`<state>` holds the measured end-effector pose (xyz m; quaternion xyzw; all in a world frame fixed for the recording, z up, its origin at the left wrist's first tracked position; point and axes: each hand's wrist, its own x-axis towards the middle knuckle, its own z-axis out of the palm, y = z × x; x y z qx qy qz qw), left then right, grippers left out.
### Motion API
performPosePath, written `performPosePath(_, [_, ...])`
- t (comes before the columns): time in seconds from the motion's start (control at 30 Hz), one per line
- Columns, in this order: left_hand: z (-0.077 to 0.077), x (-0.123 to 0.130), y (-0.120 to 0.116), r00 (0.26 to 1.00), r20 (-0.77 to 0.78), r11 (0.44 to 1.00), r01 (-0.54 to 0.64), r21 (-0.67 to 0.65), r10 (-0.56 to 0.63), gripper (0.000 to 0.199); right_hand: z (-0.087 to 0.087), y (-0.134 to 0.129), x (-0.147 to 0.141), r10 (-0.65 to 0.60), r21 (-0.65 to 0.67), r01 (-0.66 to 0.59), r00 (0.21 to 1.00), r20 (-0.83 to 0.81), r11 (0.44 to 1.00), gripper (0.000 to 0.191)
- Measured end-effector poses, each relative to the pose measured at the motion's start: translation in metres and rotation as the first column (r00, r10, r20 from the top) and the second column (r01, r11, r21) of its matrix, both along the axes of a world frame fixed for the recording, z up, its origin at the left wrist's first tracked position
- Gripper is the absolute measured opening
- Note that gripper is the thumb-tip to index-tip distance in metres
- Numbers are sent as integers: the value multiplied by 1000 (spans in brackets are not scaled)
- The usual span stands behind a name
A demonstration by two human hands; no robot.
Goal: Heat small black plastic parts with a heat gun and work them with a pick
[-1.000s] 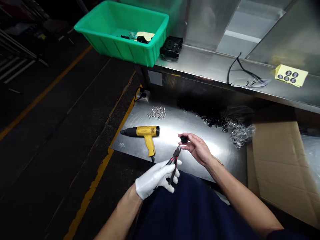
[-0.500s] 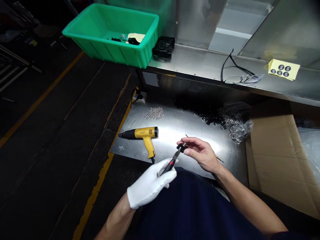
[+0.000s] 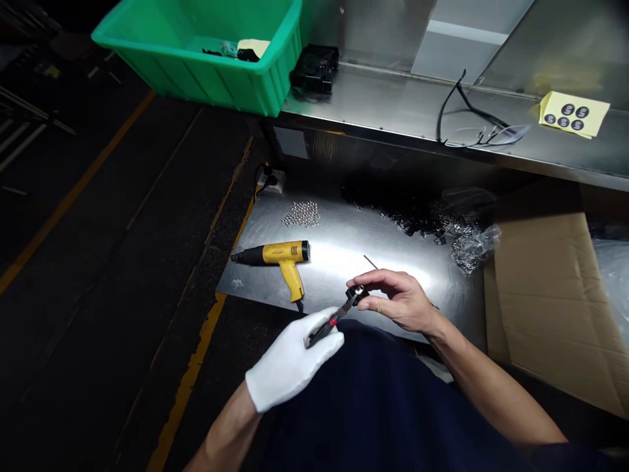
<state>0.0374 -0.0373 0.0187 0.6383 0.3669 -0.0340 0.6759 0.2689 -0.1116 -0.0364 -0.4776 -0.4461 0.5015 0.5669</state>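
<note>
My left hand (image 3: 297, 357), in a white glove, is closed round the handles of black and red pliers (image 3: 325, 329). The jaws of the pliers reach up to a small black part (image 3: 354, 294) with a shiny metal piece in it. My bare right hand (image 3: 400, 301) pinches that black part between thumb and fingers. Whether the jaws grip the metal piece is too small to tell. Behind the right hand a thin rod (image 3: 370, 261) lies on the metal table (image 3: 339, 229), partly hidden by the fingers.
A yellow heat gun (image 3: 280, 254) lies left of my hands, with several small metal balls (image 3: 302, 214) behind it. Black and metal parts (image 3: 417, 219) are heaped at the back right, near a cardboard box (image 3: 540, 295). Eyeglasses (image 3: 479, 131) and a green bin (image 3: 236, 85) are on the shelf.
The black part has turned so its metal piece faces up more, and the pliers lie at a flatter angle. The view has shifted slightly, moving the shelf upward.
</note>
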Motion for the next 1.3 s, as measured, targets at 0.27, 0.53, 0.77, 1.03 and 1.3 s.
performPosePath(0.27, [-11,-10,-9,996,-17,993,-88,81,89,41,-9,0,-15,-23,-42,19,996,-88,999,39])
performPosePath(0.53, [-14,-15,-12,996,-15,994,-87,62,88,48,-6,1,-13,1,-60,-5,999,-52,998,39])
performPosePath(0.77, [-11,-10,-10,997,-20,997,-79,18,80,46,-7,1,-14,-26,-48,26,1000,-11,999,39])
performPosePath(1.03, [-9,-8,-15,995,61,996,-78,-49,81,20,-5,0,-11,-36,13,35,997,61,999,42])
performPosePath(1.3, [-14,-9,-30,982,72,978,-165,-124,175,26,-5,1,-16,-55,92,44,991,123,995,42])
